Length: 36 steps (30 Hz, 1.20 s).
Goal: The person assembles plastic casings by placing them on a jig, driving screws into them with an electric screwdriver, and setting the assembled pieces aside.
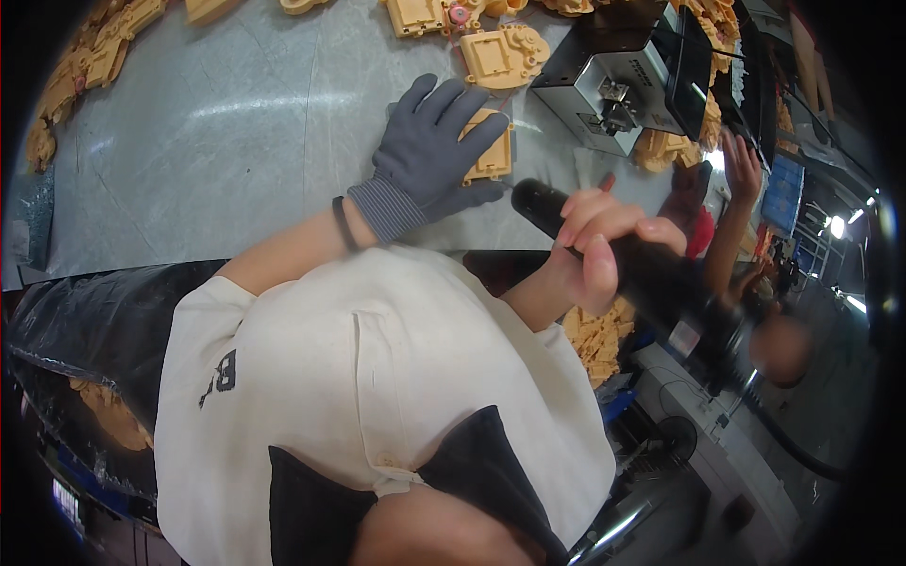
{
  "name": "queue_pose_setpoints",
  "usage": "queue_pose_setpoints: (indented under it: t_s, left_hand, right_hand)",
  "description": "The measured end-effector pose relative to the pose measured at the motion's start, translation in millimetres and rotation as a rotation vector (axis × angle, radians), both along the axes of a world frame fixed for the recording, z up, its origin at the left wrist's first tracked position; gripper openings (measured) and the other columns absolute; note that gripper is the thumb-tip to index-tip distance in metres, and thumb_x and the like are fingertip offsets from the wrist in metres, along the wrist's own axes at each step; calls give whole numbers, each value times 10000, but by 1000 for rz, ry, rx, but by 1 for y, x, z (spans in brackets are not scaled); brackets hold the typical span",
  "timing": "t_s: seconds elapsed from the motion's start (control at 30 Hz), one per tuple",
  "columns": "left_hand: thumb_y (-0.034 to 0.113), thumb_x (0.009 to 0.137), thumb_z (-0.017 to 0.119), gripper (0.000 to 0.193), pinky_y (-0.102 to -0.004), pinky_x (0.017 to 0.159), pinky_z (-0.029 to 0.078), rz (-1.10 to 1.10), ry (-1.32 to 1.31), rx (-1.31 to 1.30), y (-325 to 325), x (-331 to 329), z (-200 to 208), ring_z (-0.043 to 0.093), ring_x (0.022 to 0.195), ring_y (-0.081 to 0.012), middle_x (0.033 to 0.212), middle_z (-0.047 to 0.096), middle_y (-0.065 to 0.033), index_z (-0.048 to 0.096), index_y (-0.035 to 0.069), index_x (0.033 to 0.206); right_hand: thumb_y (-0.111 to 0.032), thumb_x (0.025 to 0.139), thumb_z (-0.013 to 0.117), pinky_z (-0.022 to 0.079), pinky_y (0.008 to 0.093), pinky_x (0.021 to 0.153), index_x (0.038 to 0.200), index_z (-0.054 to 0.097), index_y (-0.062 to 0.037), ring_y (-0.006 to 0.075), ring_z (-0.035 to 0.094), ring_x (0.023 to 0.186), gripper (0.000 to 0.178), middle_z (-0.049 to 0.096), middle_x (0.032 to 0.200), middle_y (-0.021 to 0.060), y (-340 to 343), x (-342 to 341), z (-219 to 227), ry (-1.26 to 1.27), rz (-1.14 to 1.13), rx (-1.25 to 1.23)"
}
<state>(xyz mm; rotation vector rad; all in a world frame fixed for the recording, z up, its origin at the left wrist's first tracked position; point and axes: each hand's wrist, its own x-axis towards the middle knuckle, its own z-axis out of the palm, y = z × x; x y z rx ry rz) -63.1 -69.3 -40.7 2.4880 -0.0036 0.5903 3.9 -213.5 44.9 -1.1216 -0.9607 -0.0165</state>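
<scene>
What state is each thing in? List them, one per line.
Left hand: gloved, fingers spread, pressing flat on a tan plastic part.
Right hand: bare, closed around a black power tool.
Tan plastic part: lying flat on the grey table.

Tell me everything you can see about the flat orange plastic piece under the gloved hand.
The orange plastic piece is a flat, roughly square moulded plate, matte tan-orange, with raised edges and small cut-outs. It lies flat on the grey table. The left hand, in a grey knit glove, lies over its left side, fingers spread, hiding much of it. Similar orange parts lie beyond it, apart. The right hand holds a black tool nearby.
</scene>
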Motion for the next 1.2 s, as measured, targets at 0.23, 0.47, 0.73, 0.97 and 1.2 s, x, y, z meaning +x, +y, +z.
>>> queue_pose_setpoints:
  t_s: [0.23, 0.47, 0.73, 0.97, 1.2]
  left_hand:
    - [462, 643, 710, 645, -496, 997, 299, 2, -9, 0, 0, -1, 1, 423, 1124, -323, 1221, 457, -128, 520, 132, 1163]
    - [465, 651, 705, 635, -497, 999, 298, -2, 14, 17, 0, -1, 1, 429, 1115, -324, 1209, 465, -127, 519, 132, 1159]
    - [452, 644, 710, 633, -499, 993, 306, 1, -1, 6, 0, -1, -1, 435, 1106, -323, 1199, 468, -127, 517, 139, 1159]
    - [481, 669, 673, 578, -488, 986, 297, 16, -24, 39, 0, 0, -1, 436, 1103, -296, 1125, 500, -123, 560, 106, 1094]
    - [482, 678, 669, 570, -483, 987, 297, 20, -20, 48, 0, 0, -1, 435, 1106, -292, 1124, 503, -121, 561, 108, 1094]
  right_hand:
    - [-3, 689, 476, 409, 340, 525, 1076, 373, -14, 194, 453, 460, 401, 462, 599, 99, 0, 1, 1, 5, 20, -15]
    - [42, 704, 536, 435, 330, 514, 1071, 356, -20, 185, 493, 481, 413, 508, 635, 99, -1, 1, 1, 48, 40, 75]
    - [-3, 696, 503, 414, 344, 541, 1086, 369, -12, 197, 469, 470, 413, 470, 600, 108, 2, 2, -1, 78, -16, -46]
    - [-1, 701, 516, 414, 347, 535, 1083, 375, -13, 199, 471, 470, 408, 467, 597, 107, 5, 3, -3, 113, -23, -57]
    - [1, 692, 513, 413, 350, 540, 1087, 375, -14, 201, 462, 468, 418, 464, 595, 106, 8, 4, 0, 120, -19, -54]
